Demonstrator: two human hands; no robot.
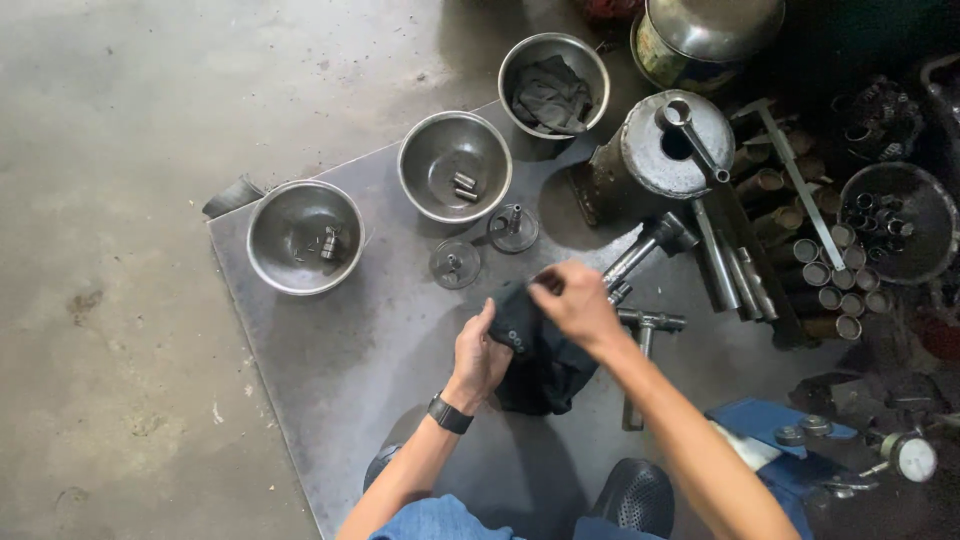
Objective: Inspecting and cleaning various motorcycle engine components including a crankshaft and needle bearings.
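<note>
My left hand (480, 355), with a black watch on its wrist, grips a dark cloth (540, 365) over the grey metal sheet (330, 330). My right hand (575, 300) pinches the cloth's upper edge, fingers closed; whether a small part is wrapped inside is hidden. Just beyond the right hand lies a long metal socket tool (645, 250). Two small round metal parts with stems (455, 263) (514, 228) rest on the sheet above my hands.
Three steel bowls stand along the sheet's far side: left (290, 215) and middle (440, 150) with small parts, right (590, 60) with rags. An oil can with funnel (675, 145), a T-handle wrench (650, 322), several metal tubes (830, 280), and a dial gauge (915, 458) lie to the right.
</note>
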